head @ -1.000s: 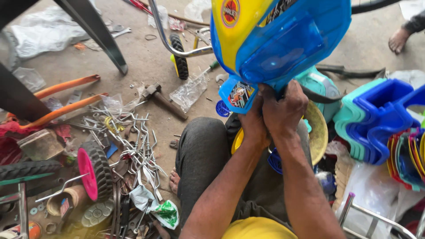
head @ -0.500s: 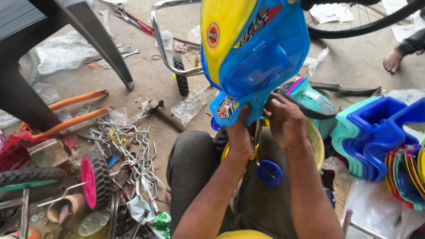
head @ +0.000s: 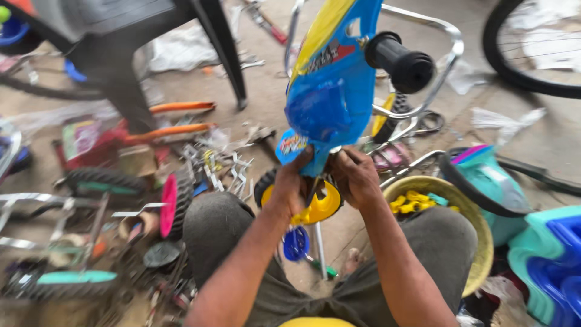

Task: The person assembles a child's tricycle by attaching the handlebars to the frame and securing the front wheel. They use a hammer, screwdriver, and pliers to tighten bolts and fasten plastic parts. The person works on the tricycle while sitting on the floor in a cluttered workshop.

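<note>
- Head view: left hand [head: 290, 181] curled tight around the lower edge of the blue-and-yellow toy bike body [head: 330, 91] — held up between the knees.
- Right hand [head: 357, 175] pinched closed on that same edge, just above the yellow wheel [head: 315, 206].
- Yellow basket [head: 466, 206] sat beside the right knee.

The fingertips of both hands — left hand [head: 290, 181], right hand [head: 357, 177] — vanish behind the blue plastic fairing [head: 330, 91], its top cropped.

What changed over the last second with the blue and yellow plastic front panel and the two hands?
The blue and yellow plastic front panel has tilted, bringing a black rubber handlebar grip into view. The left hand and right hand stayed at the panel's lower edge, above the small yellow plastic wheel. The round yellow basket stayed put.
</note>
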Tool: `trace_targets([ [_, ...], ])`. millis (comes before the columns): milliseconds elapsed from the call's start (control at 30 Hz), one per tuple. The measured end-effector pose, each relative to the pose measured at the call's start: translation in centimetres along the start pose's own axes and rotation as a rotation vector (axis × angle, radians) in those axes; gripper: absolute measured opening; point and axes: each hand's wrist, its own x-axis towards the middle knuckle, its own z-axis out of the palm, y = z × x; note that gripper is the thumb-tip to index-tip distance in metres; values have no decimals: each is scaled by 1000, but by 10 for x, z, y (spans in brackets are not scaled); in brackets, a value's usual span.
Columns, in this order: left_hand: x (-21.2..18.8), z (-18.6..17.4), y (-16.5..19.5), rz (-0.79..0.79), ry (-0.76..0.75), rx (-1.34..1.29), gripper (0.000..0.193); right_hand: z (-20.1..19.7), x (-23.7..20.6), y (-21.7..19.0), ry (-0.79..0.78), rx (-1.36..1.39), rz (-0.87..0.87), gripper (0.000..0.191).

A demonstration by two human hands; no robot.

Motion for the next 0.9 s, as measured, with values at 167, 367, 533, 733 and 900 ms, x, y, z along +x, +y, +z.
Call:
trace_targets([
  [167, -5, -22, 32, -2, -101, 34, 40, 18, 21, 18, -18, -62, -63, 26],
  [367, -2, -37, 53, -22, -171, 88, 44, 32, 26, 26, -50, -35, -110, 29],
  [533, 4, -39, 54, 68, 97, 117, 38, 45, 27, 34, -5, -51, -204, 28],
  [733, -39, -27, 36, 790, 644, 739, 51, 49, 36, 30, 49, -41, -177, 25],
  [900, -58, -14, 41, 1552, 521, 1497, 69, 54, 44, 41, -76, -67, -109, 22],
])
